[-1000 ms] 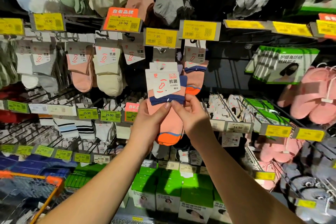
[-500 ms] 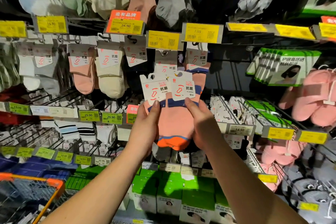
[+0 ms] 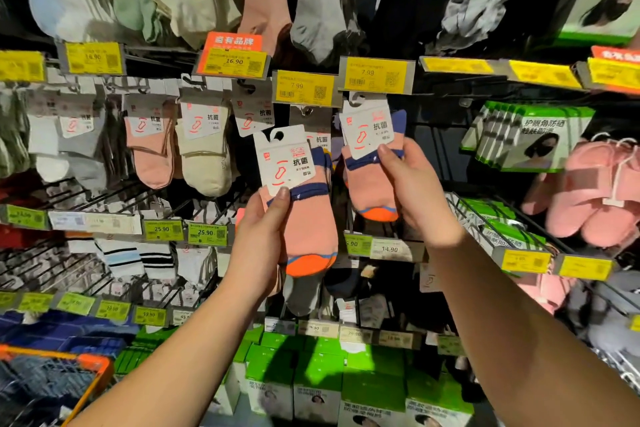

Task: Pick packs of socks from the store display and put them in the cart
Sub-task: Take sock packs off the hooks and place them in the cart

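Two packs of pink socks with navy cuffs, orange toes and white card labels are in front of the store display. My left hand (image 3: pixel 258 243) grips the left sock pack (image 3: pixel 304 218) from below, thumb on its navy cuff. My right hand (image 3: pixel 412 191) holds the right sock pack (image 3: pixel 370 180) higher up, close under the yellow 7.99 price tag (image 3: pixel 375 74); its card hook is near the peg. The orange rim of the cart (image 3: pixel 93 378) shows at the bottom left.
More sock packs (image 3: pixel 204 146) hang on pegs to the left and above. Green boxes (image 3: pixel 311 378) fill the lower shelf. Pink slippers (image 3: pixel 595 194) and green mask packs (image 3: pixel 526 139) hang at the right. Wire pegs with price tags stick out toward me.
The two packs, held together a second ago, are now apart: my right hand moved one up and right toward the peg, my left hand keeps the other lower.
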`<state>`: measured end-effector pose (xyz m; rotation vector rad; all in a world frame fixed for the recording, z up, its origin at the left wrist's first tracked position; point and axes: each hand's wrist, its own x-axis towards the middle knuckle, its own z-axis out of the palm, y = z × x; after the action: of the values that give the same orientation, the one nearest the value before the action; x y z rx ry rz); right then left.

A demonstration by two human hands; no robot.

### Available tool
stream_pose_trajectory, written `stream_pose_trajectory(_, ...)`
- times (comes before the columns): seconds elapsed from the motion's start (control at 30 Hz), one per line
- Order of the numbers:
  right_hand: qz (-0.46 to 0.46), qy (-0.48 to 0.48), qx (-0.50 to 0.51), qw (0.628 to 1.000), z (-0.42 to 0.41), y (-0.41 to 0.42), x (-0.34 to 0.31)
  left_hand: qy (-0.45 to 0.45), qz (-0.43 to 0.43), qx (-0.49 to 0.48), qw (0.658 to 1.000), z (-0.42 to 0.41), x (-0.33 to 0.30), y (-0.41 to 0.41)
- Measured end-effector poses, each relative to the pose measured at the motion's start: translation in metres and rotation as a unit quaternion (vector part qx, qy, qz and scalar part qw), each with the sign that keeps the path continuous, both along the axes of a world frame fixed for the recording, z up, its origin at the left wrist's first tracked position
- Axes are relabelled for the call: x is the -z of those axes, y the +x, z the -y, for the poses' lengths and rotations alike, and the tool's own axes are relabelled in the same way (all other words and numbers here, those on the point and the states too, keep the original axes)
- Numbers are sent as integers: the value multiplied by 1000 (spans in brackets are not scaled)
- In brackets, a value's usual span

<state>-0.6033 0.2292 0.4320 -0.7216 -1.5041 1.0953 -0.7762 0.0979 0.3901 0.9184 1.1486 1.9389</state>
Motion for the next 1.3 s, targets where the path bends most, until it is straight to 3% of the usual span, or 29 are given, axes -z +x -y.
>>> stream_pose_trajectory(0.17, 5, 9, 15, 1000, -17, -7, -15, 11, 12, 14, 1000, -1, -7, 6)
stream_pose_trajectory(0.53, -106, -82, -21, 991, -27, -4, -3, 19, 38, 28, 999, 1, -19, 9)
stream_pose_trajectory(0.8, -4, -92, 45, 995, -49, -19, -7, 11, 39, 24, 999, -2, -18, 11)
stream_pose_trajectory(1.3, 163, -137, 158, 964, -98, -33, 2, 7, 53, 35, 998, -1, -23, 12)
